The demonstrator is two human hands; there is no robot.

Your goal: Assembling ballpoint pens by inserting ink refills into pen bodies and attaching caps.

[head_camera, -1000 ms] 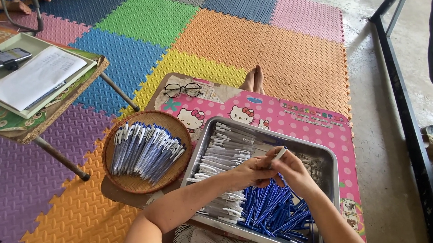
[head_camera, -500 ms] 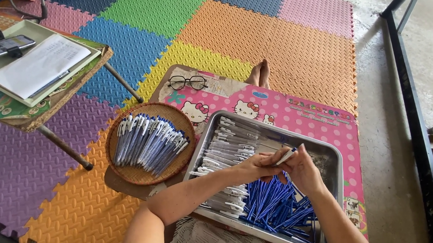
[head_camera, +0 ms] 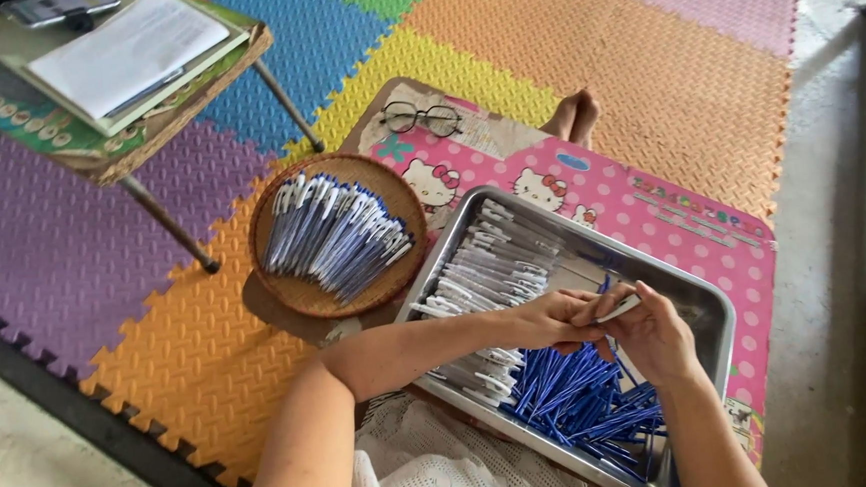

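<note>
Both my hands meet over a metal tray. My left hand and my right hand together pinch one white pen barrel between the fingertips. Below them the tray holds a heap of blue pen refills on the near right and a pile of white pen barrels on the left. A round wicker basket to the left of the tray is filled with assembled blue and white pens.
The tray rests on a pink cartoon-print board on coloured foam floor mats. Glasses lie at the board's far corner. A low folding table with papers and a phone stands far left. A bare foot shows beyond the board.
The camera view has shifted, so the tray sits lower right. My hands stay together over the tray, still working the same white barrel.
</note>
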